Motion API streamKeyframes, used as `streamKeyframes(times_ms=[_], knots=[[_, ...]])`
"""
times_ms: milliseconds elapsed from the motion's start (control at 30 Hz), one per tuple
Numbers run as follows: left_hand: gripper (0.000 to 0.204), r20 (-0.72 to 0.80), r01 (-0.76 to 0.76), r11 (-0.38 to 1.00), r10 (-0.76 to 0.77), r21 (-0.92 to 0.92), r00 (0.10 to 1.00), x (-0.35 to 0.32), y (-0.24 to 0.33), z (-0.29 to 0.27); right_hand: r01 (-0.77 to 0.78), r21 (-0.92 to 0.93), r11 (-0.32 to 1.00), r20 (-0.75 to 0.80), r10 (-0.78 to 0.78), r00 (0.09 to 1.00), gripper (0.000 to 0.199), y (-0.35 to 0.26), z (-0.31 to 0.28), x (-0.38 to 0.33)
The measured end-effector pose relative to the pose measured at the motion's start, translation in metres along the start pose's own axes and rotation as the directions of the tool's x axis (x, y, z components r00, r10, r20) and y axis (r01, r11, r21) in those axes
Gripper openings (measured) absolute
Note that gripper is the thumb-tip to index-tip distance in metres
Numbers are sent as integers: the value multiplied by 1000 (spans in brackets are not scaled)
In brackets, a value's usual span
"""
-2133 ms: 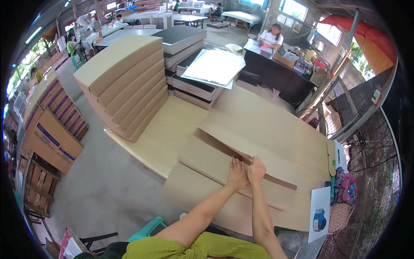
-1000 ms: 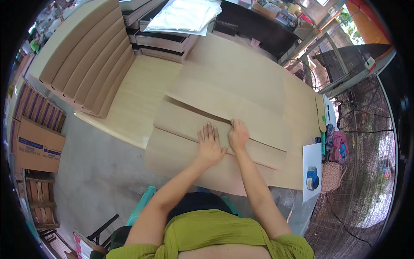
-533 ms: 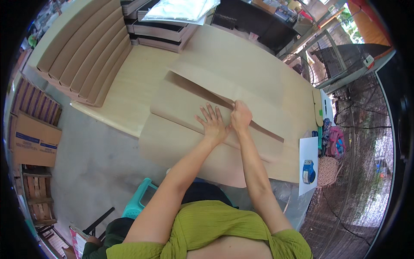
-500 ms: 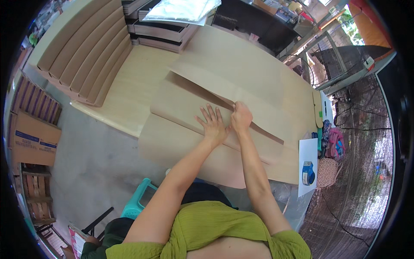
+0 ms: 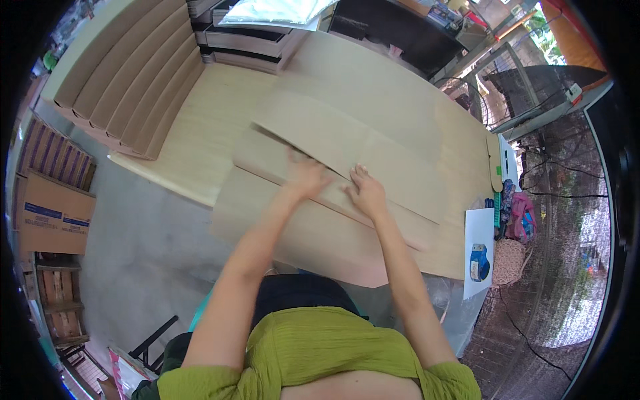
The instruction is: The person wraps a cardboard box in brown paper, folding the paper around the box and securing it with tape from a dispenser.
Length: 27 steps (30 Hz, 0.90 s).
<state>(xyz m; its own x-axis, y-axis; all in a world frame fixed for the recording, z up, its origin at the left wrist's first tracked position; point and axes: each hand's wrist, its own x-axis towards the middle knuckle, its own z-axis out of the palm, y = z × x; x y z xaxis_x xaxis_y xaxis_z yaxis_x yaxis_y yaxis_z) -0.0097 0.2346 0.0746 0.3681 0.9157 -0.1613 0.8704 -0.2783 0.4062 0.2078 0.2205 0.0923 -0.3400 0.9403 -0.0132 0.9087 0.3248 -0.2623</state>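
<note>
A large brown cardboard sheet [image 5: 293, 230] lies creased across the table, and its near edge hangs over the table's front. Its far panel [image 5: 373, 157] is folded toward me, with the free edge lying over the middle strip. At the left part of that edge is my left hand [image 5: 308, 179], palm down on the cardboard, its fingers smeared by motion. My right hand [image 5: 368, 195] rests at the same edge a little to the right, thumb and fingers apart, holding nothing.
Folded brown boxes [image 5: 127, 87] stand in a row on the left of the pale table [image 5: 220, 100]. Behind them are stacked dark-topped boxes [image 5: 247, 47] under a clear plastic packet [image 5: 273, 12]. A blue tape dispenser [image 5: 479, 263] sits on a white sheet [image 5: 475, 227] at right.
My right hand has let go of the panel's raised edge and opened. The panel now lies lower, its gap nearly closed. My left hand has moved left to the edge.
</note>
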Motion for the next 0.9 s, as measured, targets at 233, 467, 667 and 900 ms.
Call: streamKeyframes(times_ms=[233, 467, 667, 900], knots=[[112, -433, -18, 1000, 26, 21, 901, -80, -28, -54, 20, -7, 1000, 161, -19, 987, 100, 5, -13, -2], [135, 167, -222, 892, 168, 394, 972, -12, 0, -60, 79, -53, 995, 171, -69, 983, 114, -4, -18, -5], [129, 136, -215, 909, 177, 358, 975, -7, -11, -44, -102, -304, 947, 282, 192, 940, 134, -99, -26, 11], [130, 79, -215, 923, 200, 320, 977, -6, -15, -40, -76, -183, 980, 27, 82, 996, 131, -99, 24, 18]])
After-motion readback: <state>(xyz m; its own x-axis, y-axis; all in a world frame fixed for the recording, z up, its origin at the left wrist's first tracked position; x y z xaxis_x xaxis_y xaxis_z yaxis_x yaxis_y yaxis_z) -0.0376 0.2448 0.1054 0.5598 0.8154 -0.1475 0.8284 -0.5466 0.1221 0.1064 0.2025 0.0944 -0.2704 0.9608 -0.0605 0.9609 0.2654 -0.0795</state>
